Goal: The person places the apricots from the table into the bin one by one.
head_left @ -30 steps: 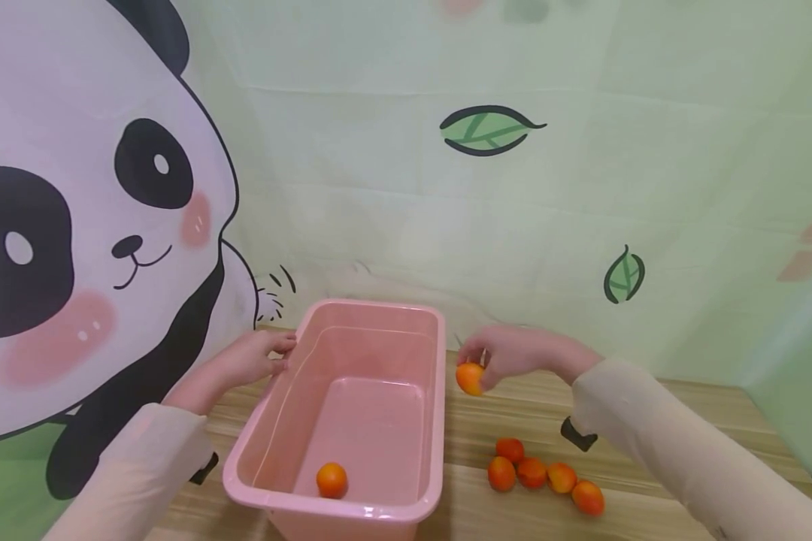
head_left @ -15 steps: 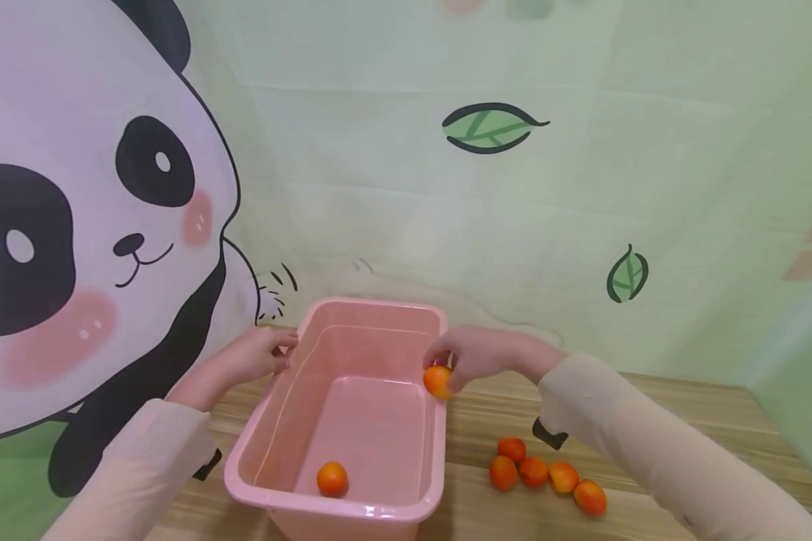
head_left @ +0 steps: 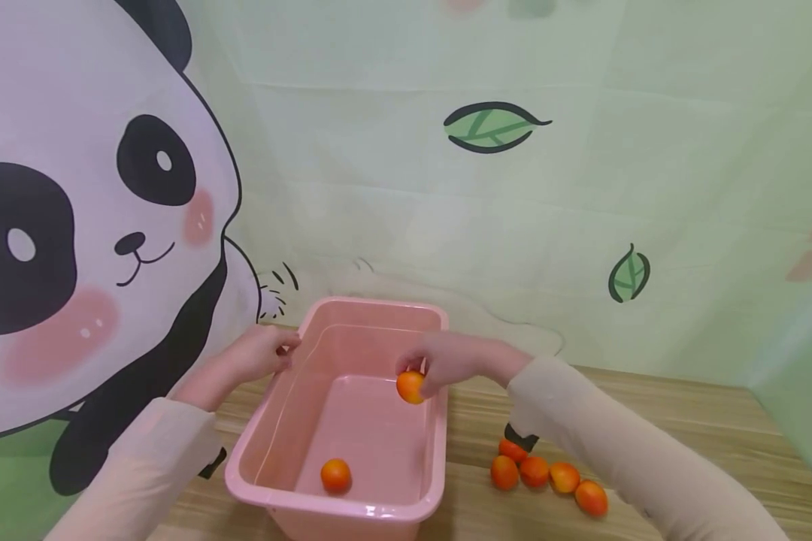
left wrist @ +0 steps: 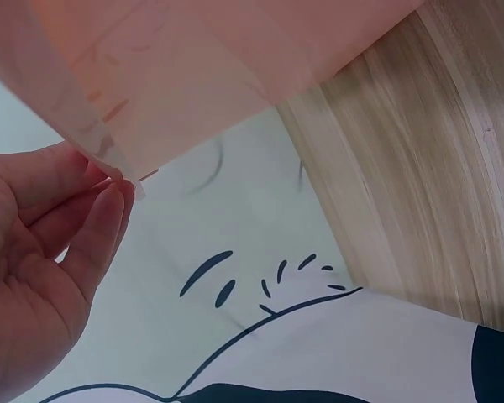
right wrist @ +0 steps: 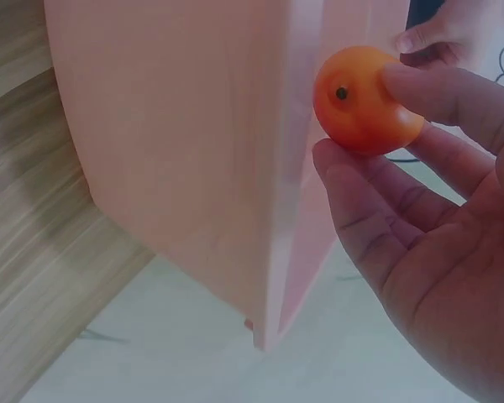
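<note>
My right hand (head_left: 449, 357) pinches a small orange-red fruit (head_left: 410, 387) between thumb and fingers, above the inside of the pink plastic tub (head_left: 435, 451), near its right rim. Up close in the right wrist view, the held fruit (right wrist: 365, 101) is roundish, with a small dark spot at one end. My left hand (head_left: 257, 353) grips the tub's left rim; in the left wrist view its thumb and fingers (left wrist: 109, 214) pinch the rim's edge. Another orange-red fruit (head_left: 335, 476) lies on the tub floor at the near end.
Several more orange-red fruits (head_left: 534, 472) lie in a loose row on the wooden table (head_left: 649, 406), right of the tub. A pale green cloth backdrop (head_left: 514, 225) with a printed panda and leaves hangs behind the table.
My right hand has carried the fruit leftward from beside the tub, across the right rim, to above its inside. My left hand has stayed at the left rim.
</note>
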`<state>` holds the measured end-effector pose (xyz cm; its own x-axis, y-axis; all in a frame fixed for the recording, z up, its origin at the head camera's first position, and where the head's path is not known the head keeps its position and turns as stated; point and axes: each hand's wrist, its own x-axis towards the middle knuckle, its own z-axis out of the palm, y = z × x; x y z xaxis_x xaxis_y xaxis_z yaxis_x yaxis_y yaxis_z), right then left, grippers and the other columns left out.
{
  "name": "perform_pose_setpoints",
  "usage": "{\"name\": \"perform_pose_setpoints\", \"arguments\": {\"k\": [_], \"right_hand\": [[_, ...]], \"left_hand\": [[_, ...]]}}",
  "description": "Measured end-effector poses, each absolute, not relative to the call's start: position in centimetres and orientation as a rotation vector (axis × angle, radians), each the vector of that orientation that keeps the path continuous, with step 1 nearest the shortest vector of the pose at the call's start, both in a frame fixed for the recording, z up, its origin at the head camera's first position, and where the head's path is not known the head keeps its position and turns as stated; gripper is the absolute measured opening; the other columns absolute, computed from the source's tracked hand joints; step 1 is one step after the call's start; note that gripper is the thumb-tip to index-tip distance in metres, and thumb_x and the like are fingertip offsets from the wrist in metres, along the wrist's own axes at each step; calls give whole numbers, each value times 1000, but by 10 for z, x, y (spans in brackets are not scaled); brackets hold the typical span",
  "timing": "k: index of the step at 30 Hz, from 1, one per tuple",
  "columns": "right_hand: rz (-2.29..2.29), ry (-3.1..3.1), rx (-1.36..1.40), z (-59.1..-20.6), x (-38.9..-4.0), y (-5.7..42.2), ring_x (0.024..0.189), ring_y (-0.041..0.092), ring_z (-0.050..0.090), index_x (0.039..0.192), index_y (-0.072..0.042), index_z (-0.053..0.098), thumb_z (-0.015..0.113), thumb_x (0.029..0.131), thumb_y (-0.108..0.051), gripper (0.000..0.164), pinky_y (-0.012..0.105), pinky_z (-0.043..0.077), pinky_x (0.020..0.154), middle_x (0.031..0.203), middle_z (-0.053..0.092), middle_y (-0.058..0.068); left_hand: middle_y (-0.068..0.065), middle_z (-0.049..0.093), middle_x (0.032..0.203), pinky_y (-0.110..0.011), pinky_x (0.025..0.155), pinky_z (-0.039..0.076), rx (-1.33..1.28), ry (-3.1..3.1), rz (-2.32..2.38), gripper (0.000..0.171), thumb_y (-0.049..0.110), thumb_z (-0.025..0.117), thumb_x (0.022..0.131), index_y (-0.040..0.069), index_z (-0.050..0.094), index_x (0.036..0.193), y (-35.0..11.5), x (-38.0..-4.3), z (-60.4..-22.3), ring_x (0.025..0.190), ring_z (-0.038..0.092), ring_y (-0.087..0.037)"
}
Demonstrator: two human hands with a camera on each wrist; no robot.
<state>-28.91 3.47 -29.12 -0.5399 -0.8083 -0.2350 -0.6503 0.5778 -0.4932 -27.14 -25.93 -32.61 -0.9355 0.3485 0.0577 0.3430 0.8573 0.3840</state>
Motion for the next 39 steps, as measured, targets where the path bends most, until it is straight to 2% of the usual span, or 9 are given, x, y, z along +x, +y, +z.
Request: {"name": "perform_pose_setpoints", "arguments": {"k": [6, 11, 14, 21, 24, 32, 39], "right_hand": [[-416, 2384, -1229, -305, -292, 21, 79, 13, 51, 96, -12, 63, 61, 74, -1, 24, 20, 45, 67, 84, 59, -2], [-406, 2373, -1171, -317, -291, 9, 80, 12, 50, 97, -13, 64, 62, 74, -2, 26, 19, 45, 68, 84, 59, -4], [-389, 2374, -1156, -324, -289, 2, 80, 11, 50, 99, -15, 64, 64, 74, -3, 28, 18, 46, 69, 84, 59, -6], [-353, 2360, -1171, -339, -283, -10, 80, 8, 52, 102, -16, 64, 67, 74, -7, 30, 16, 46, 73, 85, 60, -8], [-340, 2346, -1189, -343, -280, -13, 79, 7, 51, 100, -15, 64, 67, 74, -5, 29, 15, 45, 73, 85, 60, -7], [-332, 2335, -1107, -356, -277, -21, 78, 9, 50, 94, -18, 65, 68, 72, -4, 26, 19, 45, 72, 82, 58, -7], [-199, 2347, -1152, -366, -275, -23, 75, 8, 49, 93, -18, 66, 72, 69, -8, 26, 18, 44, 71, 80, 57, -8]], "left_hand": [[-3, 54, 71, -22, 51, 36, 550, 3025, 607, 8, -1, 56, 80, 6, 60, 80, -259, -271, -325, 61, 46, -14], [-3, 56, 72, -21, 52, 38, 548, 3020, 610, 10, -2, 56, 80, 7, 61, 80, -259, -271, -325, 64, 47, -14], [-4, 58, 75, -22, 53, 39, 551, 3013, 603, 11, -2, 57, 80, 7, 63, 83, -260, -271, -324, 66, 49, -15], [-11, 63, 86, -22, 55, 43, 531, 3007, 587, 24, -1, 57, 80, 1, 64, 103, -260, -270, -322, 71, 54, -17], [-11, 63, 84, -21, 54, 41, 545, 3014, 563, 27, -1, 57, 80, -1, 63, 107, -260, -270, -322, 67, 52, -16], [-8, 57, 76, -22, 47, 33, 489, 2987, 606, 19, -2, 53, 81, 1, 66, 94, -259, -272, -320, 53, 38, -13], [-3, 52, 66, -21, 48, 32, 485, 2991, 588, 10, -1, 54, 80, 4, 62, 80, -258, -274, -322, 54, 38, -12]]}}
